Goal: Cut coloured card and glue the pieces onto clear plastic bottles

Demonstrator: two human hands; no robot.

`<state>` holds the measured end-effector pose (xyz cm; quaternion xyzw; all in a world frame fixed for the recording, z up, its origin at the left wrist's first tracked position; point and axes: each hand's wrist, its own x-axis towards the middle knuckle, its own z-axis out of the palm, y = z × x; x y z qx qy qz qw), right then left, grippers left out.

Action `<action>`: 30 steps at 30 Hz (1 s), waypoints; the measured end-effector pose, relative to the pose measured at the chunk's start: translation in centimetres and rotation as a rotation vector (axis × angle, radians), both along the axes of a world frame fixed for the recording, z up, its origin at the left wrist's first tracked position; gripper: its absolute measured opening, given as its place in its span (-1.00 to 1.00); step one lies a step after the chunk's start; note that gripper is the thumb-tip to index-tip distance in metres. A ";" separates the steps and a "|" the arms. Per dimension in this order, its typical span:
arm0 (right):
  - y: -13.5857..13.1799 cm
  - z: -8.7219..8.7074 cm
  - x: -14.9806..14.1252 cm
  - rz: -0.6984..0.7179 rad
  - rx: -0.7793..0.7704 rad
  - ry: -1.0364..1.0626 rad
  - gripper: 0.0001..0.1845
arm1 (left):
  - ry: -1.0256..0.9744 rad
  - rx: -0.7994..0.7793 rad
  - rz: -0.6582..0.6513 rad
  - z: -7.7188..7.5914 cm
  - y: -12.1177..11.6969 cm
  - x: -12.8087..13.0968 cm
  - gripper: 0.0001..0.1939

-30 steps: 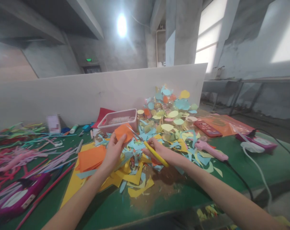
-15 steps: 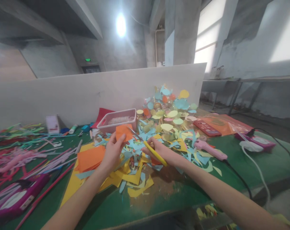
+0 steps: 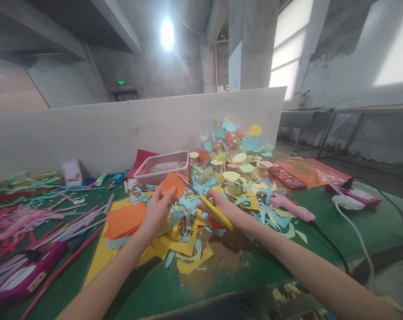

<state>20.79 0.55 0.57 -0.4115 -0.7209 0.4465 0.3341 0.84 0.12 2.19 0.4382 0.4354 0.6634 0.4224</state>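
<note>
My left hand pinches a small orange paper piece and holds it up above the green table. My right hand grips yellow-handled scissors, whose metal blades reach up and left to the edge of that orange piece. Under both hands lies a litter of yellow, blue and orange paper scraps. A stack of orange paper sheets rests on yellow sheets just left of my left wrist.
A clear plastic tray stands behind the hands before a white board. A heap of round paper cut-outs lies at back right. A pink glue gun with cord, coloured strips at left, and purple boxes are nearby.
The scissors and the orange piece shifted slightly; the blades now touch the paper's right edge. Both hands stay in nearly the same place.
</note>
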 end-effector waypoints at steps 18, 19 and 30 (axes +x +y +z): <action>-1.3 1.8 1.2 0.099 -0.043 -0.129 -0.39 | 0.210 -0.106 0.104 0.4 -0.5 -0.1 -0.57; -1.2 1.7 1.1 0.101 -0.039 -0.122 -0.39 | 0.225 -0.092 0.097 0.4 -0.5 -0.2 -0.58; -0.1 0.6 0.5 0.001 0.034 -0.097 -0.43 | 0.288 -0.076 0.090 -0.1 0.0 -1.0 -0.57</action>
